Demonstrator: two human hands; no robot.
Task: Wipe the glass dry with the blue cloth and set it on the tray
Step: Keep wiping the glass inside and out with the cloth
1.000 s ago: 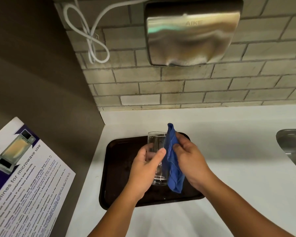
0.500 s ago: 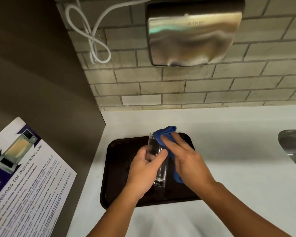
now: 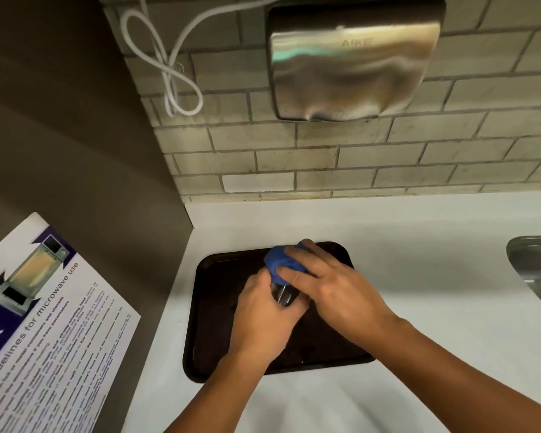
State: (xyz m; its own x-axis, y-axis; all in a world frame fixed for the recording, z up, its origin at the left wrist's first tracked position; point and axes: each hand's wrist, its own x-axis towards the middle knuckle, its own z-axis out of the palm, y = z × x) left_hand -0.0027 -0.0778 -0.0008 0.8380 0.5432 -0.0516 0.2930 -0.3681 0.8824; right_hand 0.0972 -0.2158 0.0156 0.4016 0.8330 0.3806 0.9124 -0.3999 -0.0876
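Note:
My left hand (image 3: 264,320) is wrapped around a clear glass (image 3: 284,295), holding it above the dark brown tray (image 3: 213,307). Only a small strip of the glass shows between my hands. The blue cloth (image 3: 280,265) is bunched over the top of the glass. My right hand (image 3: 331,292) presses the cloth onto the rim with its fingers spread across it. Whether the glass's base touches the tray is hidden by my left hand.
The tray lies on a white counter (image 3: 419,276) by a brown side wall with a microwave guidelines poster (image 3: 44,332). A steel sink (image 3: 537,270) is at the right edge. A metal hand dryer (image 3: 353,57) and a looped white cable (image 3: 166,64) hang on the tiled wall.
The cloth went from hanging beside the glass to being bunched over its top. My right hand moved up and over the rim; both hands closed in around the glass.

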